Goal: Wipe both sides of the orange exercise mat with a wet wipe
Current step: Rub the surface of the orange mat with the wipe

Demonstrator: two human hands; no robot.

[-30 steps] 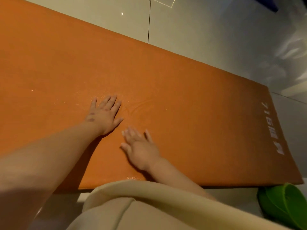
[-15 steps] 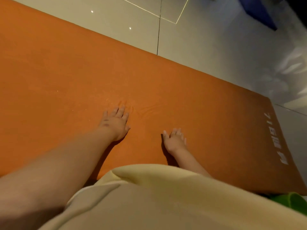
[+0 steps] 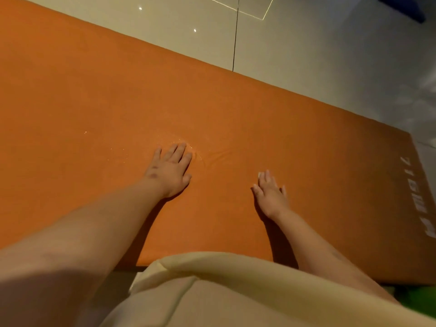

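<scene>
The orange exercise mat lies flat on the tiled floor, running from upper left to lower right, with white lettering near its right end. My left hand presses flat on the mat, fingers spread and holding nothing; small wet droplets and ripples show just past its fingertips. My right hand lies palm-down further right. A small white bit of the wet wipe peeks out under its fingertips; the rest of the wipe is hidden beneath the hand.
Glossy pale floor tiles lie beyond the mat's far edge. A green object sits at the lower right by the mat's near edge. A blue object is at the top right. My beige clothing covers the bottom.
My right hand has slid to the right along the mat, away from my left hand. The left hand has stayed pressed in about the same spot. The view has shifted.
</scene>
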